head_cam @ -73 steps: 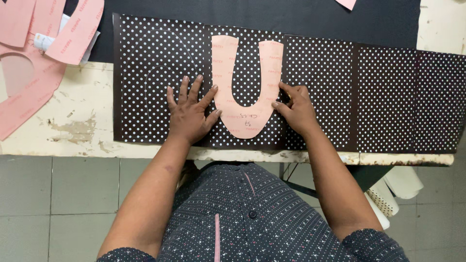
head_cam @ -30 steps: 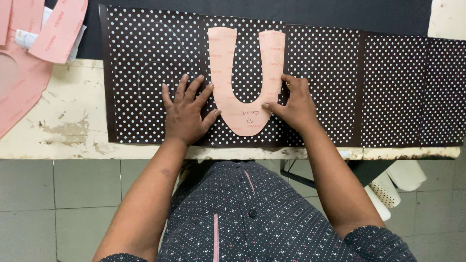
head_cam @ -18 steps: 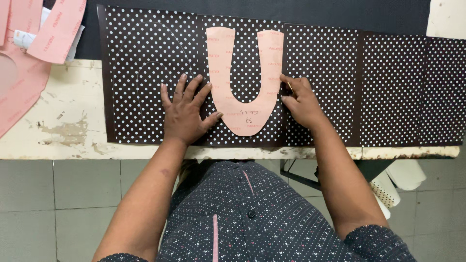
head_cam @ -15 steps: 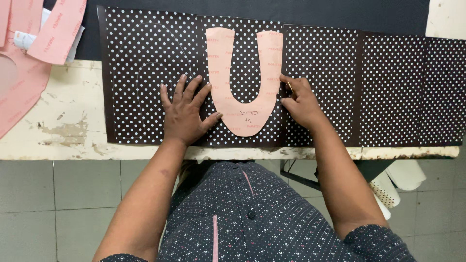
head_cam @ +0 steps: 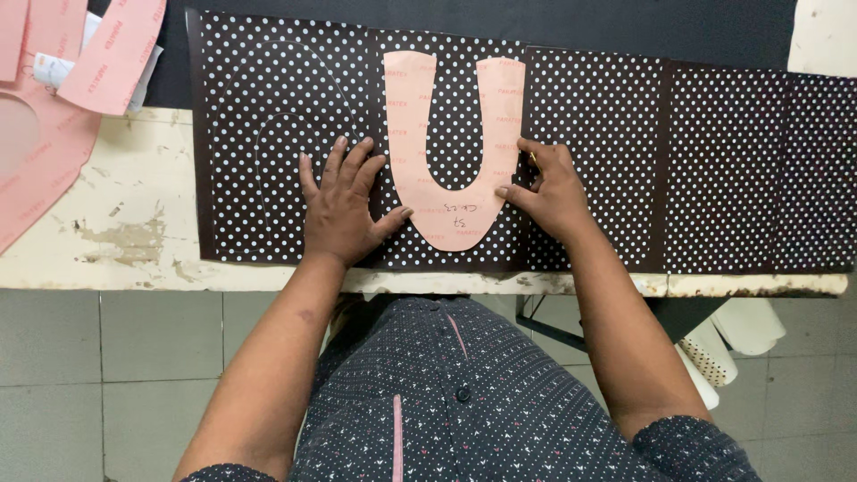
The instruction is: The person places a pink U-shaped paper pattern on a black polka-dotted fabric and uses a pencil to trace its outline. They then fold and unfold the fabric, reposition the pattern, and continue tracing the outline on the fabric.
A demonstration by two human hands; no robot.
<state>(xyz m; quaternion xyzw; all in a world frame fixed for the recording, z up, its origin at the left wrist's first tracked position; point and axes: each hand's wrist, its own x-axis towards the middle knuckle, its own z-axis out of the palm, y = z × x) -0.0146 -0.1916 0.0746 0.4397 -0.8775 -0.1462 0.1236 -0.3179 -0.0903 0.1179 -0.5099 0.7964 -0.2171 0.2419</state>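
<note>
A pink U-shaped paper pattern (head_cam: pixel 451 219) lies on a long strip of dark brown fabric with white dots (head_cam: pixel 732 170). My left hand (head_cam: pixel 344 205) rests flat on the fabric with its fingers spread, and its thumb touches the pattern's lower left edge. My right hand (head_cam: pixel 549 187) is curled against the outer edge of the pattern's right arm. It pinches a small yellowish marking tool (head_cam: pixel 533 159) that is mostly hidden by the fingers. A faint traced outline (head_cam: pixel 268 134) shows on the fabric left of my left hand.
Several pink paper pattern pieces (head_cam: pixel 107 49) lie at the top left on the worn cream table (head_cam: pixel 107 232). A black sheet (head_cam: pixel 553 20) lies behind the fabric. Rolled material (head_cam: pixel 723 344) sits under the table's right side, above a grey tiled floor.
My right hand has crept a little up along the pattern's right edge. My left hand has stayed pressed in place. The view has shifted slightly.
</note>
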